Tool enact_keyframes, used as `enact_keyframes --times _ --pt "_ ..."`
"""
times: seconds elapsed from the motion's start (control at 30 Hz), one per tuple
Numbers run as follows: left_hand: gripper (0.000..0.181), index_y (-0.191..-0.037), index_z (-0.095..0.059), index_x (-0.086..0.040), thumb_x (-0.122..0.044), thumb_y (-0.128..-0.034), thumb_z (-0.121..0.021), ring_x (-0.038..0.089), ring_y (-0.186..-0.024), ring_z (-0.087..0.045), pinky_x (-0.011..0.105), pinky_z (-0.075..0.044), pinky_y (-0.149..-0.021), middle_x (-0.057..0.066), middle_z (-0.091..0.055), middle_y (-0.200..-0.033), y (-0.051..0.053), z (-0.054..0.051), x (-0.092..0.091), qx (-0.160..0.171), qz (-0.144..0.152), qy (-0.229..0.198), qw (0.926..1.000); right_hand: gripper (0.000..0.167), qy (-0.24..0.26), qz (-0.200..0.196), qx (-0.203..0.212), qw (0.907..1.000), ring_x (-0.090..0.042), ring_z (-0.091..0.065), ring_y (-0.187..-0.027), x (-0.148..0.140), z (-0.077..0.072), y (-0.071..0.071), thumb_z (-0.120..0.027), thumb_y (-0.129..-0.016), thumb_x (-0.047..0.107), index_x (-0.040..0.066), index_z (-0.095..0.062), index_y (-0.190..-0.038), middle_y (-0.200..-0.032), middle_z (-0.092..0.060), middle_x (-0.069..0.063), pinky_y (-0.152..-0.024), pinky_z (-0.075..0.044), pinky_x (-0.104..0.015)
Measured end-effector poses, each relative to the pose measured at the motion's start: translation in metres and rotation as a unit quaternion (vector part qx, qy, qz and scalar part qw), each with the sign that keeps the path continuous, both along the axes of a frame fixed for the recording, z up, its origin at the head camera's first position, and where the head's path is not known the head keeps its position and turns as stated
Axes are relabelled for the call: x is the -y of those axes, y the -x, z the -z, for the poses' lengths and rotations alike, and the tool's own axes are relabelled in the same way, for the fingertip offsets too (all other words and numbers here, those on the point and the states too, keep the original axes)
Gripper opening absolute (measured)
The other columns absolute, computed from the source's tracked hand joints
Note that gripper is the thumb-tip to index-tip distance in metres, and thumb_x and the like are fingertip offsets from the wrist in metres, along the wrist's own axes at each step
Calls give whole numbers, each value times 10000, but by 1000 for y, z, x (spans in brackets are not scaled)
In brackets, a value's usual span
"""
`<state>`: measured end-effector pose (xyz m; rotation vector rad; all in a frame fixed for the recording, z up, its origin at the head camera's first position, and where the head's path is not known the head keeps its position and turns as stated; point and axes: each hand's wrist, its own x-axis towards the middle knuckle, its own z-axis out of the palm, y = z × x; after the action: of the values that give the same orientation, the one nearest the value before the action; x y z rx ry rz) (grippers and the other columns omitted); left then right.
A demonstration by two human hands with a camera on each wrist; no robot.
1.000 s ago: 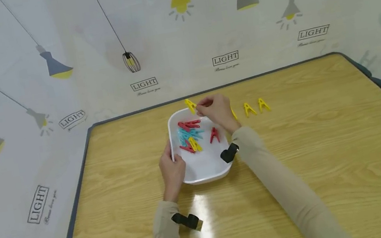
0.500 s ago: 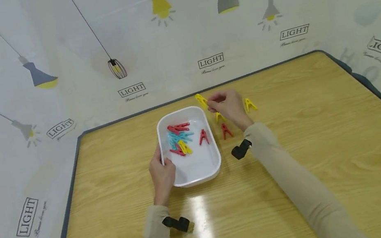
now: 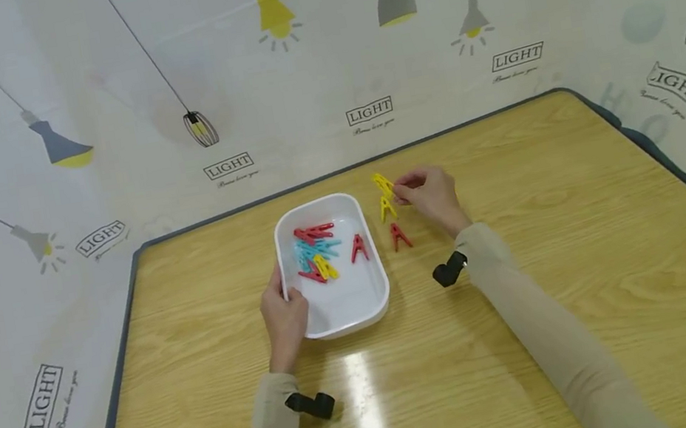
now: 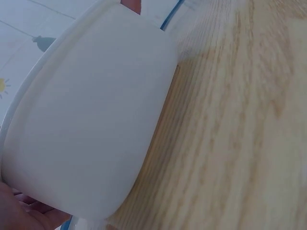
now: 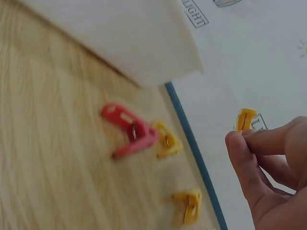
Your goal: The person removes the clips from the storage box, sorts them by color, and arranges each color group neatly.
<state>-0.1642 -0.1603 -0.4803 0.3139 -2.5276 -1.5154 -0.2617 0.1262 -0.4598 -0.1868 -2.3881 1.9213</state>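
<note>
My left hand (image 3: 284, 320) grips the left side of a white plastic tray (image 3: 344, 307), thumb over the rim. Red clothespins (image 3: 315, 233), blue clothespins (image 3: 316, 249) and a yellow clothespin (image 3: 326, 267) lie inside, with another red clothespin (image 3: 358, 247) apart at the right. Beyond the tray's right side, my right hand (image 3: 430, 194) pinches a yellow clothespin (image 5: 245, 119) between thumb and finger, above the table. Just below it a yellow clothespin (image 3: 387, 208) and a red clothespin (image 3: 399, 236) are on the wood.
Another yellow clothespin (image 5: 189, 206) sits on the wooden table (image 3: 530, 289), shown in the right wrist view. Behind the table's dark back edge (image 3: 260, 202) rises a wall covering with printed lamps. The tray's outer wall (image 4: 96, 110) fills much of the left wrist view.
My right hand has moved rightward from the tray's far rim to beyond its right side, still pinching the yellow clothespin. The left hand keeps its grip; the head view has turned slightly right.
</note>
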Motion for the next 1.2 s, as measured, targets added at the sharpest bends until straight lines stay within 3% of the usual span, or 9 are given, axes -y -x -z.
enact_keyframes --times 0.27,0.63,0.77,1.2 --pt "576 -1498 -455 15 39 -922 -464 348 -1292 -577 486 -508 -1055 256 -549 -1445 1 0 2 89 -28 -49 9999 219 -483 159 84 9987 -220 -749 -865 -33 17 -6 -699 -946 127 -38 -727 -1087 -1045 -720 -211 -816 -623 -362" --pt "573 -1493 -460 22 36 -920 -473 341 -1294 -576 487 -505 -1060 249 -554 -1444 1 0 1 51 10 -69 10000 212 -548 564 127 9968 -218 -751 -829 -61 27 -9 -704 -932 132 -30 -722 -1068 -994 -732 -174 -698 -614 -235" --pt "576 -1491 -462 22 39 -916 -479 339 -1300 -571 486 -501 -1064 245 -555 -1443 1 1 1 25 -2 -30 10000 221 -884 660 116 9938 -170 -729 -800 -72 28 -11 -705 -932 167 -7 -733 -1066 -995 -739 -162 -627 -560 -149" --pt "571 -1499 -454 16 56 -929 -467 327 -1323 -554 472 -496 -1073 235 -536 -1470 2 0 1 179 -5 -150 9997 263 -725 1002 364 9917 11 -665 -663 -101 37 -11 -700 -926 128 -51 -707 -1118 -971 -727 -152 -646 -577 -147"
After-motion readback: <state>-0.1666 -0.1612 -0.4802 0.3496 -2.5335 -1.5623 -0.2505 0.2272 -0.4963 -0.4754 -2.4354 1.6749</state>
